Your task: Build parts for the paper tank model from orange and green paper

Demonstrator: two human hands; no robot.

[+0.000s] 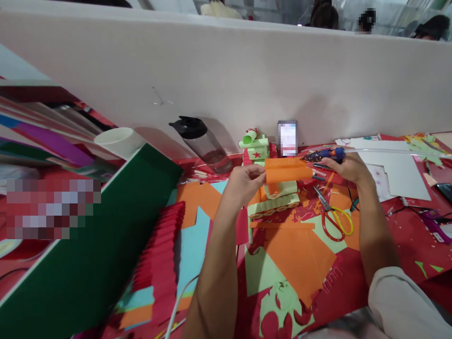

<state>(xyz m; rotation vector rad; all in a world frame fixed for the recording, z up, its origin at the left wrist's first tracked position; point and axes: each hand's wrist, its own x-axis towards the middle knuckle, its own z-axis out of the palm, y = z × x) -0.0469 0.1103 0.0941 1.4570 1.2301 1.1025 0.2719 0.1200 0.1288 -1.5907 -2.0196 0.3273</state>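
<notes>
My left hand pinches the left end of a folded orange paper piece, held above the table. In my right hand is a dark blue glue gun, with a clear glue stick running out of its back to the right. The gun's tip is at the upper right edge of the orange piece; whether it touches I cannot tell. Below and behind stand pale green paper models, one a tank shape with a red star, another with a long track-like side.
Scissors with red and yellow handles lie among orange sheets and cut green paper. A bottle and a phone stand by the white partition. A dark green board slants at left.
</notes>
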